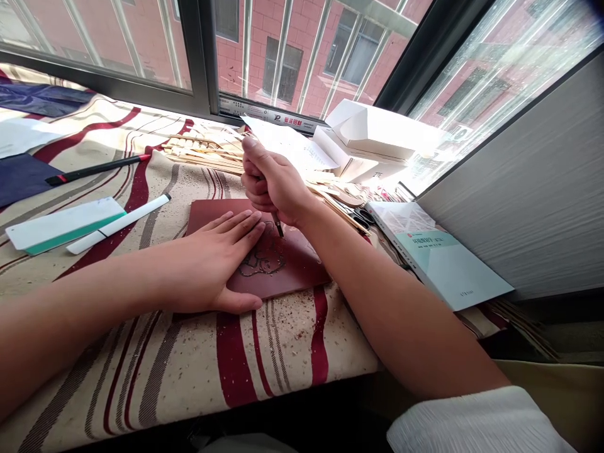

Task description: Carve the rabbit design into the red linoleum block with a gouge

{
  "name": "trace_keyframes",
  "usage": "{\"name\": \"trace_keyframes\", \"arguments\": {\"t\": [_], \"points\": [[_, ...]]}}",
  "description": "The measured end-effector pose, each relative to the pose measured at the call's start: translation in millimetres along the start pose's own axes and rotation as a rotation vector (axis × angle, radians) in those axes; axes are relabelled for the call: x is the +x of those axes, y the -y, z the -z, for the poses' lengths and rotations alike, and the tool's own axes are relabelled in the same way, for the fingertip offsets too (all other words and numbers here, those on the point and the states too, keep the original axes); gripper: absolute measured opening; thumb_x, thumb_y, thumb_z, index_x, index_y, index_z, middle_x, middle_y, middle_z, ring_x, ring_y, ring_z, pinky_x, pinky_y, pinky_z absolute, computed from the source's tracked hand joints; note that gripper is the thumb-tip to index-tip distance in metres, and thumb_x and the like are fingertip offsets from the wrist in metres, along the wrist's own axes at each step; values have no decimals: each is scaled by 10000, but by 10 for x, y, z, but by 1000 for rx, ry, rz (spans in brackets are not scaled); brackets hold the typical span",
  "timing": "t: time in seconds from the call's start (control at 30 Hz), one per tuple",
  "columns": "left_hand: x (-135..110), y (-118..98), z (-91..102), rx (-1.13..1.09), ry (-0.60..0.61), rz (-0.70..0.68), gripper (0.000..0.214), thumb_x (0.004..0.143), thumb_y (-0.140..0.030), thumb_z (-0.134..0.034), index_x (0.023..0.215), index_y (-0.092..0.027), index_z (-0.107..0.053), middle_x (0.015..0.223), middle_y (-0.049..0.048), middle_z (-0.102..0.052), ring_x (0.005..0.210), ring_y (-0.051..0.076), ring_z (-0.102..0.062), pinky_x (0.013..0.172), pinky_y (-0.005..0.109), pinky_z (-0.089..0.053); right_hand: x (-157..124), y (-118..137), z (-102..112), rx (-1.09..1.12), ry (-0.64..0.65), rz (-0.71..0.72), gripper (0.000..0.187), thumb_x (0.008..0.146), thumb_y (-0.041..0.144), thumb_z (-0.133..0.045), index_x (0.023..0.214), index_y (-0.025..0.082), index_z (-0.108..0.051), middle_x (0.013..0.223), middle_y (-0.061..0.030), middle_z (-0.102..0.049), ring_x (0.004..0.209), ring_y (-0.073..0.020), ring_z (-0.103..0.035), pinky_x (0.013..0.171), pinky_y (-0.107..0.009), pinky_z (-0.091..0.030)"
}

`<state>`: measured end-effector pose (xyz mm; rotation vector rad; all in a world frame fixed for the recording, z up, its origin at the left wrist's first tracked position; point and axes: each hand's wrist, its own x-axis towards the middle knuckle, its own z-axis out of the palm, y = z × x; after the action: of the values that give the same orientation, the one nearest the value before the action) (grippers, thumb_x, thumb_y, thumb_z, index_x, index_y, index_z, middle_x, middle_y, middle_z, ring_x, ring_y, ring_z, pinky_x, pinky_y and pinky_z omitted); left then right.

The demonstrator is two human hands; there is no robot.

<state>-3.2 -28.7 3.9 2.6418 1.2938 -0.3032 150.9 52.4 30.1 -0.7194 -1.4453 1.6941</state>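
A reddish-brown board (pixel 304 267) lies on the striped cloth, with a dark grooved outline (pixel 264 272) cut into its face. My left hand (pixel 210 264) rests flat on the board's left part, fingers stretched out and thumb apart near the front edge. Closed in a fist, my right hand (pixel 278 185) grips a carving tool (pixel 279 229) held steeply upright. Only the tool's dark lower end shows, its tip at the grooved outline. The fist hides the rest of it. Small shavings lie scattered on the cloth in front of the board.
Thin wooden strips (pixel 207 156) are piled behind the board, near a white box (pixel 372 141) by the window. Scissors (pixel 362 218) and a book (pixel 438 251) lie to the right. At left are a black pen (pixel 101 170), a white pen (pixel 117 224) and a white-and-green case (pixel 66 221).
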Motion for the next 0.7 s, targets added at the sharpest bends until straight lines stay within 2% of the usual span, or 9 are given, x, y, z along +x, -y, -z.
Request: {"name": "trace_keyframes", "arguments": {"t": [0.07,0.13,0.23,0.27,0.3,0.4,0.47,0.53,0.7], "points": [[7,-3,1,4,-5,5,1277,851,-844,-512,1737,-40,-64,1826,188,37,1717,361,8,1395,501,-96,69,-40,-22,-43,-21,-17,588,1090,511,-568,637,227,-322,498,113,-250,423,-34,-132,381,-177,-120],[8,-13,9,6,-6,8,1286,845,-844,-515,1735,-27,-72,1825,199,33,1717,371,0,1394,505,-99,131,-84,-32,-85,-95,-11,588,1085,517,-570,632,226,-333,493,108,-266,415,-32,-158,377,-171,-142],[7,-34,21,14,-3,6,1308,840,-846,-509,1728,1,-56,1820,218,50,1717,376,-9,1392,513,-103,161,-109,-26,-102,-249,-14,584,1116,497,-504,627,231,-326,476,109,-244,406,-37,-148,373,-169,-131],[7,-40,22,18,-5,6,1312,840,-846,-507,1726,9,-52,1819,226,47,1717,376,-11,1391,515,-105,148,-100,-23,-91,-247,-31,583,1128,486,-479,627,232,-319,474,111,-233,408,-39,-133,374,-170,-117],[8,-44,21,21,-10,7,1310,842,-846,-505,1725,11,-56,1820,233,34,1717,375,-16,1391,516,-108,123,-84,-20,-75,-188,-53,583,1137,478,-462,630,233,-312,479,111,-228,415,-41,-124,378,-169,-108],[9,-44,11,17,-37,-3,1280,843,-843,-511,1731,-5,-127,1825,242,-68,1716,379,-65,1389,521,-118,25,-19,-15,-39,135,-88,573,1151,468,-433,644,229,-312,515,111,-216,440,-42,-99,395,-163,-96],[10,-37,5,8,-49,-7,1271,837,-840,-524,1731,-13,-161,1823,243,-109,1713,386,-90,1389,520,-123,-13,5,-7,-22,244,-79,562,1155,460,-430,657,228,-314,529,110,-213,445,-40,-100,405,-160,-97],[12,-33,5,3,-49,-3,1290,830,-837,-538,1732,-8,-133,1827,235,-66,1714,387,-64,1390,513,-114,-4,-7,15,-3,127,-78,566,1153,471,-438,659,231,-301,519,114,-210,442,-41,-98,405,-168,-84],[25,-50,37,33,20,15,1309,849,-854,-495,1722,18,-61,1813,216,79,1714,378,18,1391,511,-85,98,-109,119,52,-520,-57,565,1140,545,-429,690,243,-273,503,121,-204,421,-52,-121,385,-184,-90]]}}
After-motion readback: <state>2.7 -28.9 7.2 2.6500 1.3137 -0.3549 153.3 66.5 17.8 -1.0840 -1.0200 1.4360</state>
